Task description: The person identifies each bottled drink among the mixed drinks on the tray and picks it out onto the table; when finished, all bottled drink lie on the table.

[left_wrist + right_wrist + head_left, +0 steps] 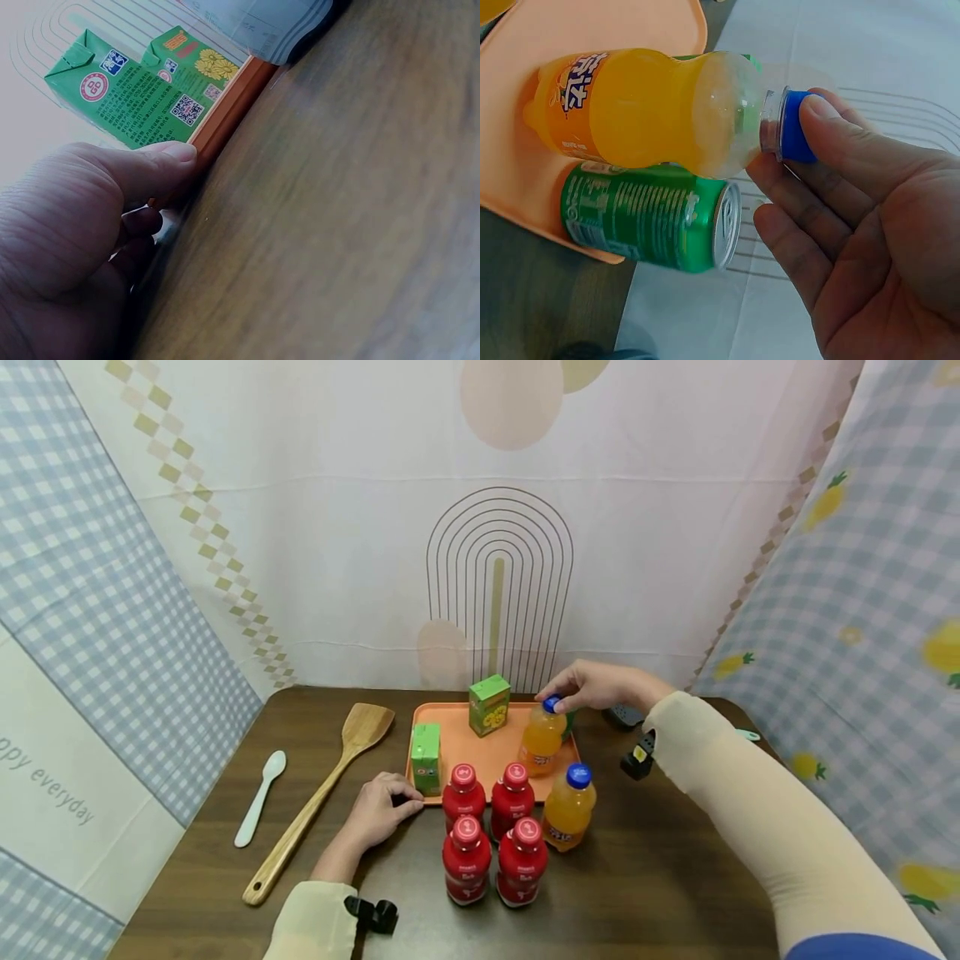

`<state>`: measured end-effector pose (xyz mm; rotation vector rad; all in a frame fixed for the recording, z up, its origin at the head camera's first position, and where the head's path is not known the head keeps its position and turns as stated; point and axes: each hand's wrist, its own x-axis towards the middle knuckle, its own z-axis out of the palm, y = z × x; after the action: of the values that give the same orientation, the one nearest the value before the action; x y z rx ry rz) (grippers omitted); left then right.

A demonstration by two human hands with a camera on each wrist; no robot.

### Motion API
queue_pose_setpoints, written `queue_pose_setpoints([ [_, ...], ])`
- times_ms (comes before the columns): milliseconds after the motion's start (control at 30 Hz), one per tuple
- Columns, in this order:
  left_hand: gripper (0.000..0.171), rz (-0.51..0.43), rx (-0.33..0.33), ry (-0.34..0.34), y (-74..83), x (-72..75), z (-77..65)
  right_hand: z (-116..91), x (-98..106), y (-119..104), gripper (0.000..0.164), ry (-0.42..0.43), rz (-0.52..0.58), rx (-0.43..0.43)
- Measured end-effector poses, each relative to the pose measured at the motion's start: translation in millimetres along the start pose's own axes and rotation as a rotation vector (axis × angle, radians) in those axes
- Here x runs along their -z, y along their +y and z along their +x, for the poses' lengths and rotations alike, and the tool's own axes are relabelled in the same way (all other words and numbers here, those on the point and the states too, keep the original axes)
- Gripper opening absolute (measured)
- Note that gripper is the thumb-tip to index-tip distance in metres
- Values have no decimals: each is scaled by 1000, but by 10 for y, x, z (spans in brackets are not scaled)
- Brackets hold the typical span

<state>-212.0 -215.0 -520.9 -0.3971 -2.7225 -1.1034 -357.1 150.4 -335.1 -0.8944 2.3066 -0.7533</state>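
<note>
My right hand point(596, 685) pinches the blue cap point(799, 126) of an orange soda bottle point(542, 742) between thumb and fingers. The bottle stands upright over the right part of an orange tray point(468, 752). Close beside it is a green can point(649, 217), mostly hidden behind the bottle in the head view. At the tray's near left corner, my left hand point(380, 810) grips the rim, thumb on top and fingers curled below. A green drink carton point(427, 760) stands on the tray right by that thumb, and a second green carton point(490, 706) is at the back.
Several red-capped bottles point(466, 860) stand in front of the tray, with another orange soda bottle point(568, 807) to their right. A wooden spatula point(322, 789) and a pale spoon point(260, 797) lie on the left. Beyond the right wrist is a dark object point(624, 717).
</note>
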Motion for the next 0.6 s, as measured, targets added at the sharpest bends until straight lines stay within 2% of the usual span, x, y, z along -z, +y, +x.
queue_pose_setpoints([
  [233,10,2,0,8,-4,7,-2,-162,-15,153,36,47,40,31],
  [333,12,5,12,9,-1,7,-9,-201,-63,210,37,76,63,78],
  [500,11,-2,22,0,22,7,-19,-232,-228,310,38,189,63,144],
  [600,10,-7,20,-4,38,9,-14,-235,-355,369,39,284,47,149],
])
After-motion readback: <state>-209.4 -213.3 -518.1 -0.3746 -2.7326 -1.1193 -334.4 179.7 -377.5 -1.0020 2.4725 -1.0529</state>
